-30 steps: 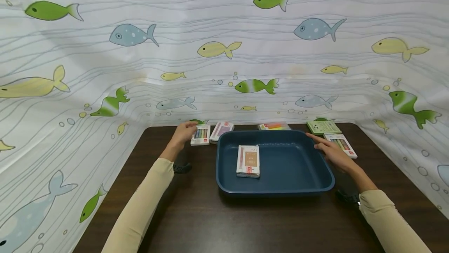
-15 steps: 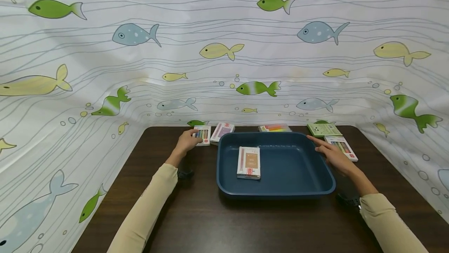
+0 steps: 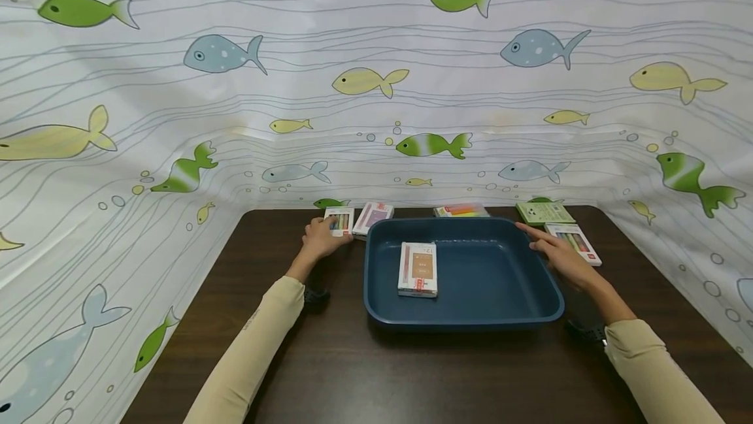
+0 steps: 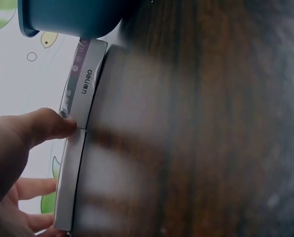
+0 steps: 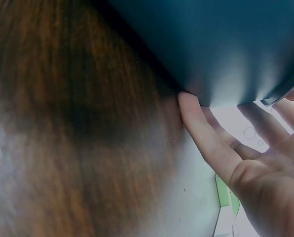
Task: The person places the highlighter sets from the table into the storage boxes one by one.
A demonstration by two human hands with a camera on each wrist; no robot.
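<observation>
At the back left of the table, my left hand (image 3: 323,236) reaches over a white box of colored sticks, apparently crayons (image 3: 339,220). Its thumb rests at the seam with the neighboring purple-and-white box (image 3: 373,216); the other fingers lie at the box's far end, seen in the left wrist view beside the box's white side (image 4: 70,182). My right hand (image 3: 561,260) lies against the right side of a blue tray (image 3: 465,326), fingers fairly straight, one along the rim. Inside the tray, toward the left, lies a white box with an orange-brown panel (image 3: 418,268).
Behind the tray lies a clear pack of bright sticks (image 3: 461,211). A green box (image 3: 545,212) and another white box of colored sticks (image 3: 573,243) lie at the back right. A fish-print curtain (image 3: 365,32) borders the dark wooden table (image 3: 435,372).
My left hand has moved down and right onto the crayon box, its thumb now at the box's right side. My right hand has stayed at the tray.
</observation>
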